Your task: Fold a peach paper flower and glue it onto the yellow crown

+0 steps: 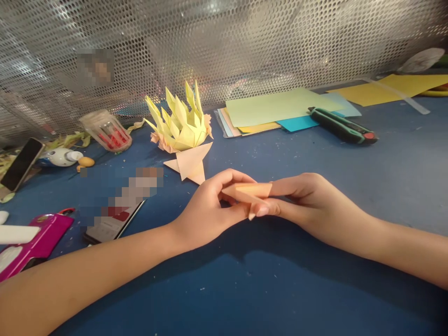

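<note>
A small folded piece of peach paper (247, 192) is held between both hands above the blue table. My left hand (213, 205) has its fingers wrapped behind the piece and its thumb along the lower edge. The thumb and forefinger of my right hand (308, 200) pinch its right end. Just beyond the left hand lie peach folded paper pieces (193, 161) with pointed corners. Behind these stands a yellow-green folded paper flower (185, 123) with upright pointed petals and peach petals round its base.
Coloured paper sheets (273, 107) lie at the back, with a green-black cutter (343, 126) beside them. To the left are a jar (107, 131), a phone (115, 221), a magenta case (47, 238) and a white bottle (59, 157). A perforated metal panel (266, 42) rises behind.
</note>
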`<control>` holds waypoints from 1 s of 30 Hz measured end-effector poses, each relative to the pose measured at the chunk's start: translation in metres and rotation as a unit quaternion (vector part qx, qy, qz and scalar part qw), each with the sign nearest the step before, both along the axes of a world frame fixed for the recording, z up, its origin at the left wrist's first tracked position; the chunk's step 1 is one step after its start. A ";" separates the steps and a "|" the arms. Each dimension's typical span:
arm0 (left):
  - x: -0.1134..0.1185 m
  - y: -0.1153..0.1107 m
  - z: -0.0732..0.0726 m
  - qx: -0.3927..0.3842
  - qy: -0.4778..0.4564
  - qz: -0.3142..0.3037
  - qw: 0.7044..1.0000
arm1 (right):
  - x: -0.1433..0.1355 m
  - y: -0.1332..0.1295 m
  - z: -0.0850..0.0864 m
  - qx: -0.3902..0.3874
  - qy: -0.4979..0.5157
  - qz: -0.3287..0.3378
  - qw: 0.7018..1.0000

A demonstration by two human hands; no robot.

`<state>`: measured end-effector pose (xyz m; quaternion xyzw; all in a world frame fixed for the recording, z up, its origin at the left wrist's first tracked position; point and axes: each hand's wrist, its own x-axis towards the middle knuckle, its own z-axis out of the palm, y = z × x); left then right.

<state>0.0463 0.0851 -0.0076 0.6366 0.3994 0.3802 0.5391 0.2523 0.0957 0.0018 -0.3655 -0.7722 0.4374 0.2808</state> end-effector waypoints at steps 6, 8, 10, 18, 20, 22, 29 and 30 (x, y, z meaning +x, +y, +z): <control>0.002 0.000 0.002 0.002 -0.037 0.006 0.999 | -0.002 0.001 0.003 0.003 0.012 0.000 1.000; 0.001 0.001 0.001 0.014 -0.042 0.025 0.999 | -0.002 0.002 0.003 0.004 0.014 -0.004 1.000; 0.000 0.002 -0.001 0.025 -0.043 0.039 0.998 | -0.002 0.003 0.004 0.000 0.016 -0.006 1.000; 0.000 0.002 -0.004 0.029 -0.050 0.033 0.998 | -0.004 0.003 0.006 -0.037 0.042 -0.027 0.998; 0.000 0.001 -0.003 0.029 -0.066 0.029 0.997 | -0.003 0.004 0.004 -0.045 0.051 -0.032 0.997; 0.001 0.001 -0.003 0.026 -0.079 0.036 0.996 | -0.002 0.006 0.002 -0.052 0.058 -0.040 0.996; 0.001 0.000 -0.005 0.037 -0.020 0.084 0.996 | -0.003 0.008 0.003 -0.046 0.032 -0.102 0.993; 0.001 -0.001 -0.005 0.028 -0.022 0.084 0.996 | -0.003 0.008 0.003 -0.043 0.027 -0.107 0.993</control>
